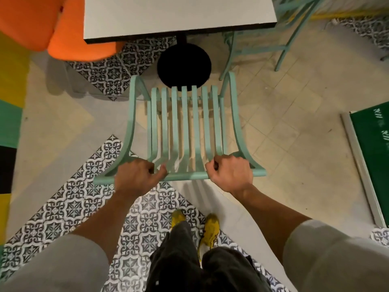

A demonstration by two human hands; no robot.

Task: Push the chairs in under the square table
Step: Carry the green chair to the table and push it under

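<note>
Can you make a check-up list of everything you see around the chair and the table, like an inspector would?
Surface: white square tabletop with dark edge, nothing seen on the visible part; it stands on a black round pedestal base.
Job's things: mint-green slatted metal chair, seat not yet under the tabletop; a second mint-green chair at the table's right side.
Clutter: orange padded seat by the table's left corner; green board with a pale frame on the right.
Hands: left hand and right hand both closed on the chair's top rail.
Cables: nothing seen.
Surroundings: patterned and plain floor tiles; yellow shoes.
</note>
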